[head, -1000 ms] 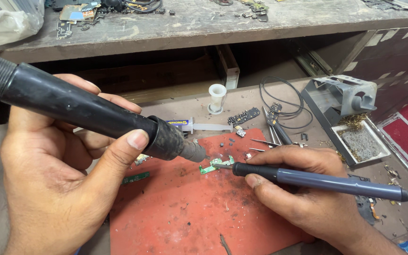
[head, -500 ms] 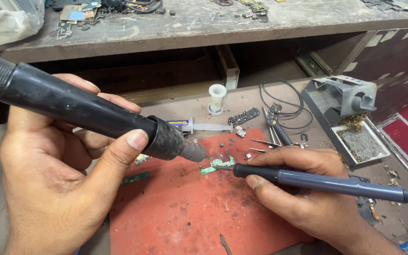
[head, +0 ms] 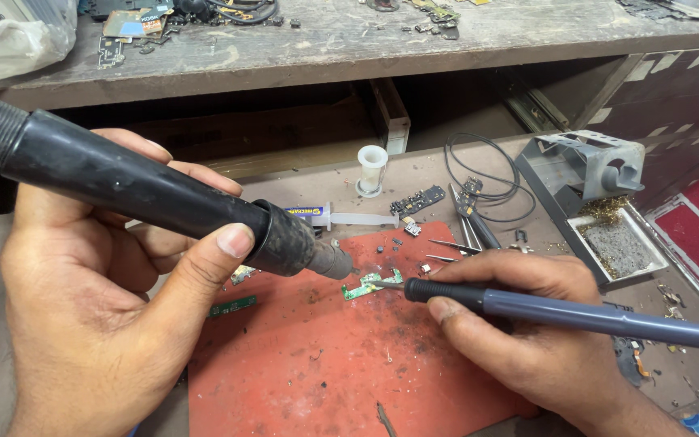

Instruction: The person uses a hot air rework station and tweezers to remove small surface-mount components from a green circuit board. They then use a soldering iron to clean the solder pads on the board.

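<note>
The left hand (head: 82, 324) grips a black hot-air wand (head: 147, 198), nozzle pointing right and down at a small green board (head: 374, 285) on the red mat (head: 325, 380). The right hand (head: 527, 332) holds a grey soldering iron (head: 560, 311) lying left-right, tip leftward on the board. Bare mat lies nearer; tweezers (head: 467, 231) crowd the far edge.

A small circuit board (head: 372, 284) lies on the mat (head: 325, 380) — syringe (head: 341, 217) at twelve o'clock, iron stand (head: 588, 174) at two, tweezers (head: 456, 247) between them.
</note>
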